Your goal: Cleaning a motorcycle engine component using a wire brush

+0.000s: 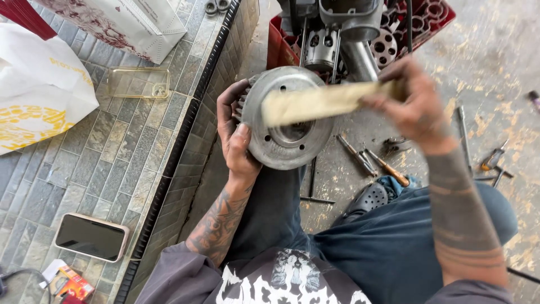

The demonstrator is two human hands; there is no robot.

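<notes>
- A white plastic bag (pixel 34 84) with yellow print is seen at the left edge, lying on the grey tiled ledge (pixel 112 163).
- A white paper bag (pixel 124 22) with a dark red pattern is set at the top of the ledge, near the plastic bag.
- A small red and yellow box (pixel 73 284) is found at the lower left corner, just beside a phone (pixel 91 236) that lies screen up.
- A clear yellowish phone case (pixel 139 83) is laid flat on the tiles below the paper bag.
- A red crate (pixel 427 22) of metal parts is placed at the top, behind a grey engine block (pixel 337 28).
- The round metal part (pixel 287 121) is shown as a dull grey disc with a raised rim, a dark hollow centre, small bolt holes and cooling fins along its left side.
- The metal part is held up above the person's lap, in front of the crate, well clear of the concrete floor (pixel 495 67).
- The left hand (pixel 236 138) is closed on the finned edge of the part, with the thumb pressed on the rim of its face.
- A pale strip (pixel 323 101), blurred, is gripped at its right end by the right hand (pixel 413 104) and is laid across the face of the part.
- Loose hand tools (pixel 371 160) are scattered on the floor below the right hand.
</notes>
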